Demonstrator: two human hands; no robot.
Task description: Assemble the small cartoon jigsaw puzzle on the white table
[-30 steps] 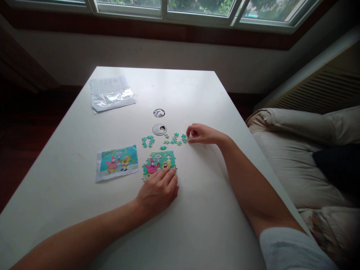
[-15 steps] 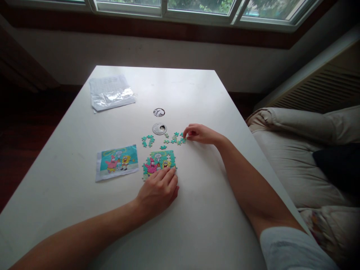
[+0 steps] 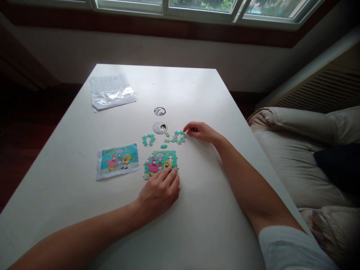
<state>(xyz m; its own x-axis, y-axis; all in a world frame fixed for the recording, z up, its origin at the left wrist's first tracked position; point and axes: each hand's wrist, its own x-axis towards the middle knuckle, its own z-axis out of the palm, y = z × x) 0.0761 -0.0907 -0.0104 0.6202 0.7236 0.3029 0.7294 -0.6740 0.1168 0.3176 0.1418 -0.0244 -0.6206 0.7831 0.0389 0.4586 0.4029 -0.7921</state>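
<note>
The jigsaw puzzle lies partly joined on the white table, its picture showing a pink figure, a yellow one and a pale one. My left hand rests palm down over its lower right part, fingers stretched out and covering that area. My right hand is at the right edge of a group of loose puzzle pieces. Its index fingertip reaches the pieces while the other fingers curl under; no piece is visible in its grasp. Another loose group of teal pieces and a separate piece lie above the puzzle.
Left of the puzzle lies a printed picture sheet with the same figures. A clear plastic bag with papers sits at the far left of the table. Two round grommets are set in the tabletop. A sofa stands to the right.
The loose pieces by my right index finger have shifted slightly into a tighter ring. My left hand stays on the puzzle. The view has moved a little.
</note>
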